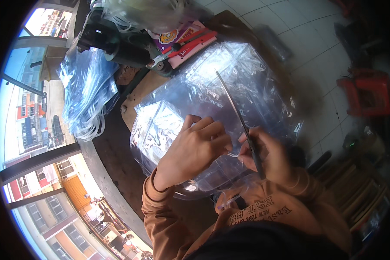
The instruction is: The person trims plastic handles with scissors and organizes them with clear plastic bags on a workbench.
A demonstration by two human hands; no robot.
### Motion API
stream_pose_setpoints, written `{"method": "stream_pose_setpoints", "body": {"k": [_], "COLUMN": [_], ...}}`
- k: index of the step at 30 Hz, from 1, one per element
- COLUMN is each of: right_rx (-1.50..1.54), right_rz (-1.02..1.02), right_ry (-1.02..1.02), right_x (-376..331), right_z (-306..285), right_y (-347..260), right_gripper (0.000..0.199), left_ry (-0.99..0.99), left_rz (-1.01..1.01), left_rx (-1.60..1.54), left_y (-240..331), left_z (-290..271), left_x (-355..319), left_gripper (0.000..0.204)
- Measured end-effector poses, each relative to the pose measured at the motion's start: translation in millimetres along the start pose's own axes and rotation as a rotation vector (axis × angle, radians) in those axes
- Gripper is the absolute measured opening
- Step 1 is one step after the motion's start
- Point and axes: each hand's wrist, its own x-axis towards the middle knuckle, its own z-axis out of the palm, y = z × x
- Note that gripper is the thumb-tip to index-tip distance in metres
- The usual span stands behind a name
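A clear, shiny plastic bag or sheet lies spread across the table in front of me, creased and full of glare. My left hand is above its near left part, with the fingers curled in; whatever they may pinch is hidden. In my right hand is a long, thin-bladed cutting tool with a dark handle, seen nearly edge-on. Its tip points away from me over the plastic. I cannot tell whether it has one blade or two. The right fingers and thumb close around the dark handle.
Red-handled scissors lie on a pink and purple package at the back. A black machine part juts over the table. Clear plastic bags with white handles are piled at left. A red plastic stool stands on the tiled floor.
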Motion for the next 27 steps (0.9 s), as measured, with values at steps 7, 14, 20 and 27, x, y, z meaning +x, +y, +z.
{"method": "stream_pose_setpoints", "body": {"k": [7,14,20,27], "right_rx": [-0.043,0.105,0.168,-0.048], "right_rz": [0.142,0.432,0.465,0.385], "right_ry": [-0.158,-0.402,-0.409,-0.407], "right_x": [-16.0,-46.3,-50.7,-50.0], "right_z": [-37.8,-60.4,-61.6,-64.8], "right_y": [-11.9,-16.9,-11.8,-4.1], "right_gripper": [0.047,0.043,0.045,0.045], "left_ry": [-0.005,0.013,-0.023,-0.146], "left_rz": [0.01,-0.069,-0.098,-0.182], "left_rx": [-0.305,-0.545,-0.58,-0.72], "left_y": [-16.0,-26.9,-31.1,-45.2], "left_z": [-3.0,4.1,4.3,19.2], "left_x": [3.3,10.3,17.3,25.9], "left_gripper": [0.013,0.021,0.021,0.021]}}
